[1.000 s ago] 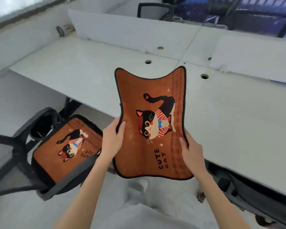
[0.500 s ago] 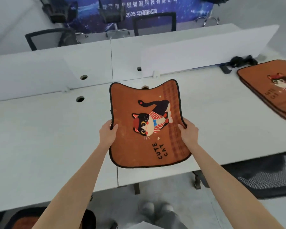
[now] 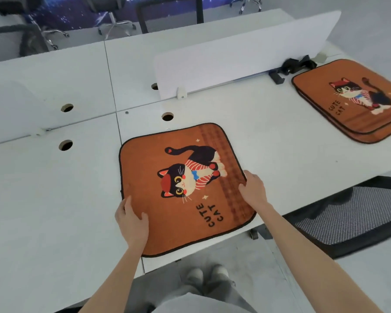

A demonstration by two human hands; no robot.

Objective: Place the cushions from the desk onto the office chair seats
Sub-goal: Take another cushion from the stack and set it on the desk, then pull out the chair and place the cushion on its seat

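Observation:
An orange cushion (image 3: 185,188) with a cat picture and the words CUTE CAT lies flat near the front edge of the white desk (image 3: 54,199). My left hand (image 3: 132,222) grips its near left edge, thumb on top. My right hand (image 3: 253,188) holds its right edge, fingers resting on the fabric. A stack of two or more matching cushions (image 3: 357,102) lies at the desk's far right. An office chair with a black mesh part (image 3: 348,220) stands to the right below the desk edge.
White divider panels (image 3: 242,53) stand along the back of the desk, with round cable holes (image 3: 65,145) near them. A black clamp and strap (image 3: 294,66) sit by the stacked cushions. More office chairs (image 3: 167,14) stand behind the desks. My feet (image 3: 203,274) show below.
The view swung from the left chair, which bears a cushion, to the desk. The cushion I held upright in both hands now lies flat on the desk.

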